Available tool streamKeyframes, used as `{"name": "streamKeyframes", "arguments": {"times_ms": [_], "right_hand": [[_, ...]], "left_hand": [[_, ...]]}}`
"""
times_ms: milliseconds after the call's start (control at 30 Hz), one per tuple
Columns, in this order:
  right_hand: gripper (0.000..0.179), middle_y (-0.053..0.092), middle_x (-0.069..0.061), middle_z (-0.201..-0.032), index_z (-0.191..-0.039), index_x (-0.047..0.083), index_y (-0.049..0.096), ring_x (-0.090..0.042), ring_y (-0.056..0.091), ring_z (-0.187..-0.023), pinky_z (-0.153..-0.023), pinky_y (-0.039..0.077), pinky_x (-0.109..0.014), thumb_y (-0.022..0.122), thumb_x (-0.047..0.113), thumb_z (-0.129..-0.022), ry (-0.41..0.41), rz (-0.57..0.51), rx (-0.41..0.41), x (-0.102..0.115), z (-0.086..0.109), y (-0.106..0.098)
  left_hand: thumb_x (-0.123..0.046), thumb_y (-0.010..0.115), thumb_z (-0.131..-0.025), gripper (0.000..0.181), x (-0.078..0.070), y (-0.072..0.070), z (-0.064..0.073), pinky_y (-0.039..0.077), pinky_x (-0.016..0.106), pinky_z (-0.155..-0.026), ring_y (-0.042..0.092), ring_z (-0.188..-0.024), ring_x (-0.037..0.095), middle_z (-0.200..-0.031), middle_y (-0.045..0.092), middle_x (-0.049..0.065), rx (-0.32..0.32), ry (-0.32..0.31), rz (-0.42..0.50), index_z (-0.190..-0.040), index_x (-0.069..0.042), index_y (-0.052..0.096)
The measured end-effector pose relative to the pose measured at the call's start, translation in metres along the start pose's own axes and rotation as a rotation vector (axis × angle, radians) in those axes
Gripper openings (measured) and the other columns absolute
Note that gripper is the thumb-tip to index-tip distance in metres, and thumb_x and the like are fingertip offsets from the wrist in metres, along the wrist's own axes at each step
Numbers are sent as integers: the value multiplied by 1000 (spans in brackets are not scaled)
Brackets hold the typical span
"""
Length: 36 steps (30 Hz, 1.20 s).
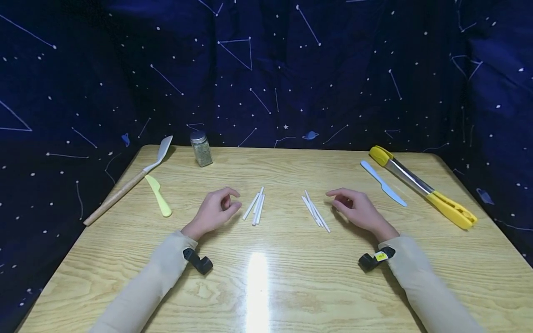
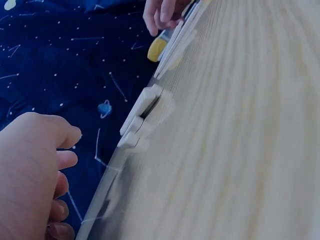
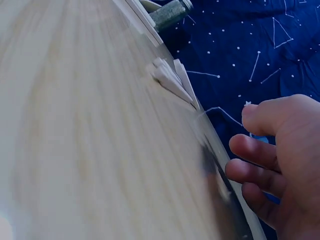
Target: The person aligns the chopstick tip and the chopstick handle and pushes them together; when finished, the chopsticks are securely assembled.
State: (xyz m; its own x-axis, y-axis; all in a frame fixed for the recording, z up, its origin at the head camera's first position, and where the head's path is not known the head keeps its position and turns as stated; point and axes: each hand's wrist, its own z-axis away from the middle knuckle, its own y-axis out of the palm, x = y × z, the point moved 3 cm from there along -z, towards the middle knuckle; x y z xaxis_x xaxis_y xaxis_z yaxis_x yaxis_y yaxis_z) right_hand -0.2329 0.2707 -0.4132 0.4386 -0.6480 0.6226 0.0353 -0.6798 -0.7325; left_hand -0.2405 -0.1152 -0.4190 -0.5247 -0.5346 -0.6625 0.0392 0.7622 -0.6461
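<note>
Two small bunches of thin white sticks lie on the wooden table (image 1: 291, 169). The left bunch of sticks (image 1: 259, 208) is just right of my left hand (image 1: 215, 209), whose loosely bent fingers hold nothing. Beside the right bunch of sticks (image 1: 318, 213) hovers my right hand (image 1: 359, 209), likewise holding nothing, its thumb and fingers apart. In the left wrist view, blunt ends of the left sticks (image 2: 137, 110) show beyond the left hand (image 2: 30, 170). The right wrist view shows the right sticks (image 3: 172, 81) past the right hand (image 3: 295, 160). Neither hand touches a stick.
To the left are a wooden-handled spatula (image 1: 125, 187), a pale yellow knife (image 1: 159, 196) and a glass spice jar (image 1: 202, 150). At right lie a blue knife (image 1: 383, 182) and yellow-ended tongs (image 1: 410, 177). A starry dark blue cloth (image 1: 287, 83) hangs behind.
</note>
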Motion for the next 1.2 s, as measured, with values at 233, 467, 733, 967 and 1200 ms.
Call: {"name": "streamKeyframes", "arguments": {"times_ms": [233, 467, 733, 967, 1200], "right_hand": [[22, 61, -2, -81, -110, 9, 70, -10, 50, -70, -61, 43, -22, 69, 8, -88, -69, -78, 92, 9, -6, 11], [19, 58, 3, -77, -107, 12, 73, -8, 47, -66, -58, 40, -22, 66, 7, -90, -81, -78, 165, 14, -11, 18], [25, 66, -2, -89, -109, 11, 73, -7, 45, -65, -57, 39, -22, 59, -1, -92, -68, -139, 242, 11, -16, 22], [25, 68, -3, -96, -107, 13, 74, -8, 48, -71, -62, 40, -22, 58, 0, -92, -43, -134, 297, 13, -19, 22], [20, 70, -4, -102, -107, 12, 73, -9, 52, -80, -70, 43, -20, 60, 4, -93, -62, -140, 349, 11, -20, 25]], "left_hand": [[-11, 70, -84, 11, -5, 10, 0, 37, 23, -56, 39, -53, 8, -59, 40, -5, 7, 12, 57, -94, -6, 67], [-11, 72, -83, 4, -10, 19, -2, 36, 21, -55, 40, -52, 6, -56, 38, -8, 39, 7, 85, -82, -9, 69], [-26, 80, -75, 15, -17, 22, -2, 31, 21, -50, 38, -48, 5, -53, 43, -7, 57, -63, 6, -72, -14, 71], [-39, 82, -70, 24, -23, 26, -2, 28, 20, -50, 34, -45, 2, -48, 40, -12, 64, -38, -109, -64, -20, 70], [-36, 82, -70, 22, -23, 31, -1, 24, 20, -48, 32, -45, 2, -46, 36, -14, 84, -51, -126, -61, -21, 69]]}}
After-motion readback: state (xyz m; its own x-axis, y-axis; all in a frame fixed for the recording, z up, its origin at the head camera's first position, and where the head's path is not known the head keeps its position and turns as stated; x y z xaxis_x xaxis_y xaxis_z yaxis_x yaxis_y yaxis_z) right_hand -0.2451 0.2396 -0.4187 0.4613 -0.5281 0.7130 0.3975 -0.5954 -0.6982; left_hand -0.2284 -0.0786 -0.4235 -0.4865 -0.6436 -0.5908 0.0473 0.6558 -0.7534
